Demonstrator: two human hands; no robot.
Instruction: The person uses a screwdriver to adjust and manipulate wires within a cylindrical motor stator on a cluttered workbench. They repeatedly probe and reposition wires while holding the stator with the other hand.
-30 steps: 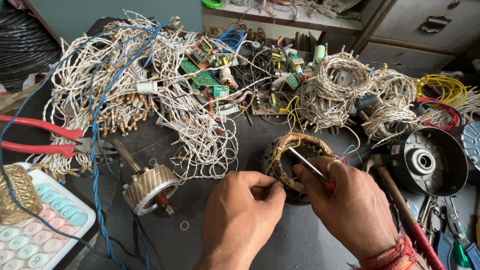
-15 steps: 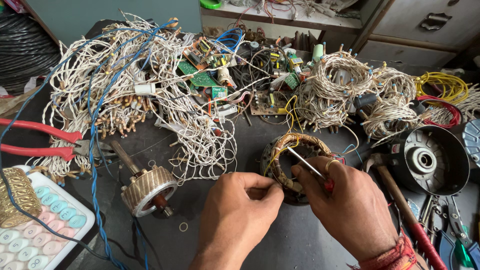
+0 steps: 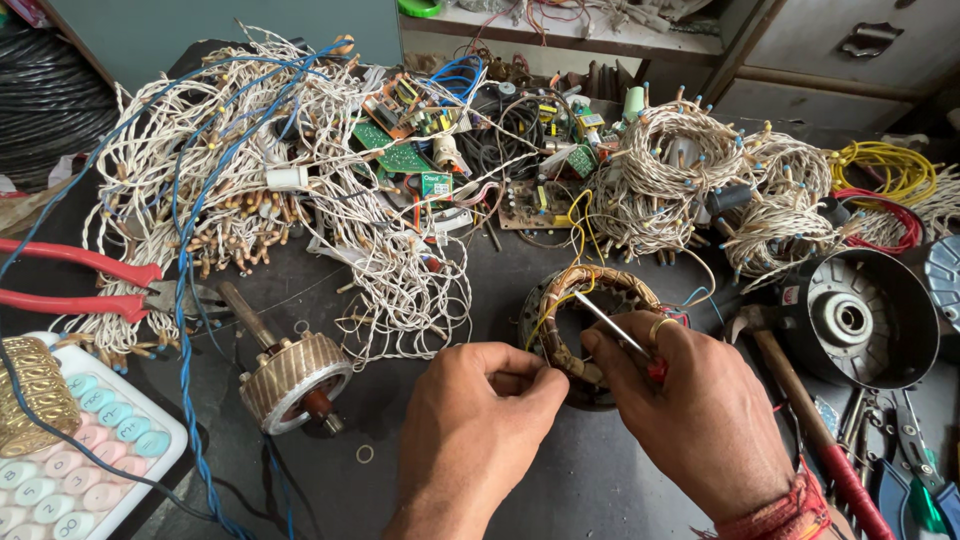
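Right hand [image 3: 690,410] pinching a thin screwdriver [image 3: 612,330], tip inside the motor stator [image 3: 590,310] near the workbench's [image 3: 600,480] front edge. Left hand [image 3: 480,420] pinched on the stator's copper winding [image 3: 560,355]. Rotor [image 3: 292,380] lying well left.

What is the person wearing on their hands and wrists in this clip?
Both hands are bare, with no gloves and no sleeves in view. The right hand has a yellow metal ring on one finger and a band of red and orange threads wound around the wrist. The left hand shows no ring, and its wrist is bare as far as the picture reaches.
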